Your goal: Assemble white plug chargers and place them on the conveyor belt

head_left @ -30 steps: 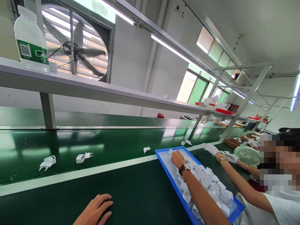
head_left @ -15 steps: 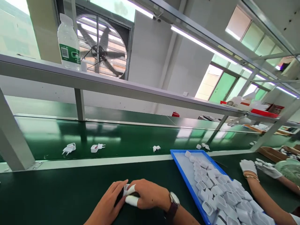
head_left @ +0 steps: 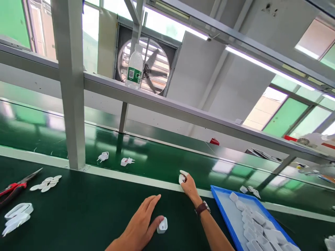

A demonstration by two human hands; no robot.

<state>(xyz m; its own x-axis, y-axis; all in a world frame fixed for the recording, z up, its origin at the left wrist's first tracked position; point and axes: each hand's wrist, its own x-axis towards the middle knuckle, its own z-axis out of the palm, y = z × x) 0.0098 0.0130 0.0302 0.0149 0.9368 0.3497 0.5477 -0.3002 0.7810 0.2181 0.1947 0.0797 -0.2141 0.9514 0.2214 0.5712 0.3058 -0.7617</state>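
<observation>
**Bare left hand point(head_left: 141, 223) touching a white housing point(head_left: 162, 226), right hand point(head_left: 190, 186) at a white plug piece point(head_left: 181, 179)**

Nearest, over the dark green bench point(head_left: 91, 209): left hand with fingers stretched out close together, thumb spread away from them, its tip against the side of the housing on the bench top. At lower left, white shell pieces point(head_left: 15, 223) lying close together. At lower right, a blue-rimmed tray point(head_left: 225, 218) full of small white parts point(head_left: 258, 230), cut off by the view's edge.

A little farther, on the left, pliers point(head_left: 22, 183) with red and black handles beside a cluster of flat white ovals point(head_left: 47, 183).

Next, right hand stretched out to the pale edge strip point(head_left: 146, 179), wristwatch point(head_left: 201, 208) on the wrist. Fingers curled at the plug piece; impossible to tell whether pinching it or only touching it, with part of it hidden.

Beyond the edge strip, a glossy green surface point(head_left: 157, 164) with two white plugs point(head_left: 103, 157) on the left, prongs showing. Higher up, a long grey shelf point(head_left: 183, 113) bearing a clear bottle point(head_left: 134, 68) with a green label. At the back, a large wall fan point(head_left: 157, 73).
</observation>
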